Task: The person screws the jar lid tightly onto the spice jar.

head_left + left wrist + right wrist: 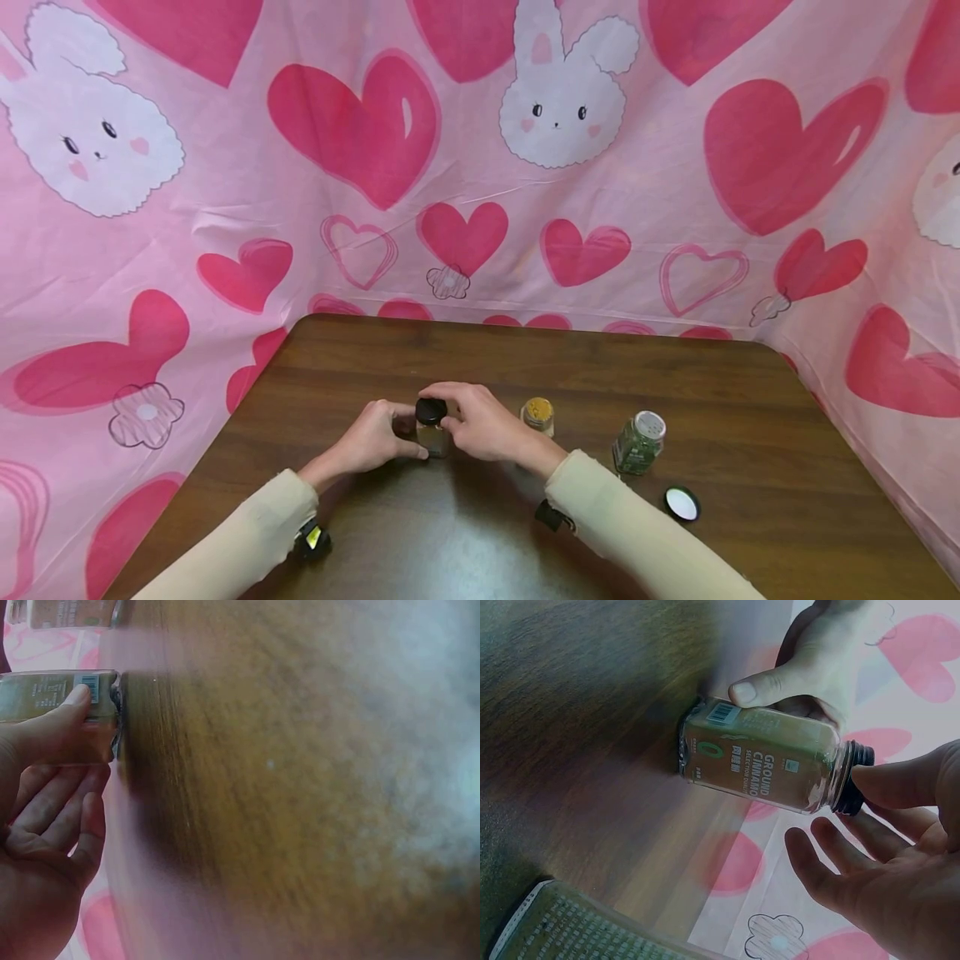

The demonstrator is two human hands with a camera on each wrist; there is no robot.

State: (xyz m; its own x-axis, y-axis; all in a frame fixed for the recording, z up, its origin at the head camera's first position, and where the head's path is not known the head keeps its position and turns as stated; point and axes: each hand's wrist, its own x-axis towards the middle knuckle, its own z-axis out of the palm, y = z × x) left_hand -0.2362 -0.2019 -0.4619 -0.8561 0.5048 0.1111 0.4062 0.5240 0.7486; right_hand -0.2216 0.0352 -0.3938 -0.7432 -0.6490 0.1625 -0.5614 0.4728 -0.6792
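Sleeved forearms point(660, 529) angle inward; the left grip point(375, 437) holds lower, the right grip point(483, 421) (other fingers point(810, 866) extended) pinches higher.

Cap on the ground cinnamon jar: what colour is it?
The cap is black; it shows best in the right wrist view.

Room between yellow jar point(538, 412) and green jar point(636, 448), right hand point(483, 423) (at cap point(431, 410)) blocking leftward

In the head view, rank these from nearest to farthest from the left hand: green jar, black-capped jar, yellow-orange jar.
From the left hand:
1. Black-capped jar: in its grasp, between the two hands.
2. Yellow-orange jar: to the right, beyond the right forearm.
3. Green jar: farthest right of the three.
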